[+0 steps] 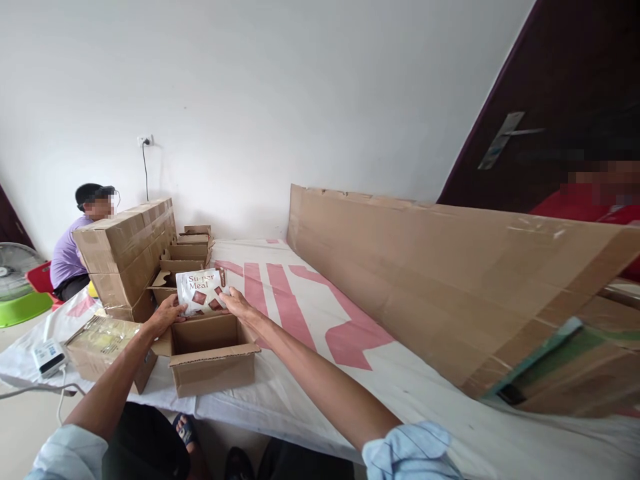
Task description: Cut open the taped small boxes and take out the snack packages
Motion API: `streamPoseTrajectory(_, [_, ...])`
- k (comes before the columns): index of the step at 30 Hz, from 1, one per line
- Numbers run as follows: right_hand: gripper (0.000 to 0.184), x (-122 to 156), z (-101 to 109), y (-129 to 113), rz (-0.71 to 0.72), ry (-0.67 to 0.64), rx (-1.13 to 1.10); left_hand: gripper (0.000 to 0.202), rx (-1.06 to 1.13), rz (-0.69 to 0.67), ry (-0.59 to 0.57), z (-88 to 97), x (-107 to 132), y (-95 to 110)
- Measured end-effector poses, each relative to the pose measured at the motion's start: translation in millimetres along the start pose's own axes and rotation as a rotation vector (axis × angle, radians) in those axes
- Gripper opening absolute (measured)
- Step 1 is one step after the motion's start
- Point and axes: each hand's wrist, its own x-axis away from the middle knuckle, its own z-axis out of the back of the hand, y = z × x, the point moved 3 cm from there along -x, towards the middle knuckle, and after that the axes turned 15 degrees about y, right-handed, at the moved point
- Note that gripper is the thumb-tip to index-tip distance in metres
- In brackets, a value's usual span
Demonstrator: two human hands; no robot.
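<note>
My left hand point(167, 315) pinches the low left corner of a white pouch point(203, 293), and my right hand point(237, 303) pinches its right edge. The pouch is up between my two hands, by the back edge of an open box point(214, 377). Its front looks back at me, and the words "Super Meal" are the right way up. The part I can see is wider than it is tall, so its long way goes from hand to hand. Both my arms reach forward and come in toward each other, and my right fingers point to the left.

The open box sits below my hands, nearer to me. To the left of my left hand is a taped box point(103, 343). Past my left hand is a row of open boxes point(190, 253), with a big stack of boxes point(113, 250) beside it. Behind the stack, a person point(70, 250) in a purple top sits. Far to the right of my right hand, a long cardboard sheet point(425, 267) stands up on its edge.
</note>
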Motion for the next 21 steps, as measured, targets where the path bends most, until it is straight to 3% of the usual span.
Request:
streamPoseTrajectory(8, [0.022,-1.6,-11.9,-0.9,-0.028,-0.02,-0.063,0.065,-0.009,-0.059,0.009,0.1,4.7,7.1])
streamPoseTrajectory(21, [0.035,1.9,-1.8,-10.8,0.085,-0.034,-0.158,0.074,0.006,-0.159,0.002,-3.2,20.8,38.4])
